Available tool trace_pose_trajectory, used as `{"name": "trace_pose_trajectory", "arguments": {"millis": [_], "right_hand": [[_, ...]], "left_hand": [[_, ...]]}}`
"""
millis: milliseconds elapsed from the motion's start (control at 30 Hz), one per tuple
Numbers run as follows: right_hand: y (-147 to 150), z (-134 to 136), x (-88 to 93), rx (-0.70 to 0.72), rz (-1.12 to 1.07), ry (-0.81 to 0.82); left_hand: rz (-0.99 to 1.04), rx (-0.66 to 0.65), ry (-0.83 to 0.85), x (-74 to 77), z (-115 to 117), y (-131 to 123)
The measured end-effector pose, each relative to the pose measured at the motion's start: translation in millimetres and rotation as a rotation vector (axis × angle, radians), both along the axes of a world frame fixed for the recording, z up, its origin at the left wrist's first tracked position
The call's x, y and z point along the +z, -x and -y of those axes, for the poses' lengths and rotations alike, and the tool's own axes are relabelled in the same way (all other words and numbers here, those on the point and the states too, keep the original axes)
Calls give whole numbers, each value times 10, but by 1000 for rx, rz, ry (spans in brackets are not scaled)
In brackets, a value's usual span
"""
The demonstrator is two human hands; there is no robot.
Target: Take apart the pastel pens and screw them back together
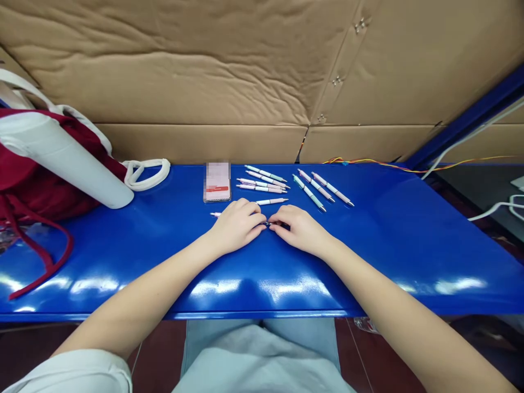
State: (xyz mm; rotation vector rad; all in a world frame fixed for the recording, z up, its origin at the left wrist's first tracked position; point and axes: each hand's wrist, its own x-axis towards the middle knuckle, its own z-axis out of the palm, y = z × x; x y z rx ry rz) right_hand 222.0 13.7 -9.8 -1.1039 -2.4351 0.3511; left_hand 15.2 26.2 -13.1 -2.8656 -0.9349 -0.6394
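The left hand [235, 228] and right hand [302, 230] meet mid-frame on the blue surface [368, 256], pinching a retractable pen [215, 214]; more pens [266, 179] lie just above, beside a phone [217, 182].

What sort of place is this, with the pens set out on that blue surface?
Probably a makeshift workshop or storeroom, not an office: there's a glossy blue workbench, cardboard sheets lining the wall behind it, and loose coloured wires trailing along its back edge.
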Motion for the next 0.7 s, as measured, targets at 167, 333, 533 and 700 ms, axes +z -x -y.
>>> {"name": "trace_pose_trajectory", "arguments": {"millis": [167, 333, 533, 700], "right_hand": [[8, 3, 4, 9, -20, -39], [-44, 5, 62, -9, -7, -11], [-167, -36, 58, -51, 120, 29], [-163, -3, 92, -38, 121, 48]], "left_hand": [[7, -19, -39, -52, -9, -55], [9, -16, -43, -33, 2, -52], [-27, -27, -8, -36, 28, -38], [-35, -15, 21, -20, 39, -19]]}}
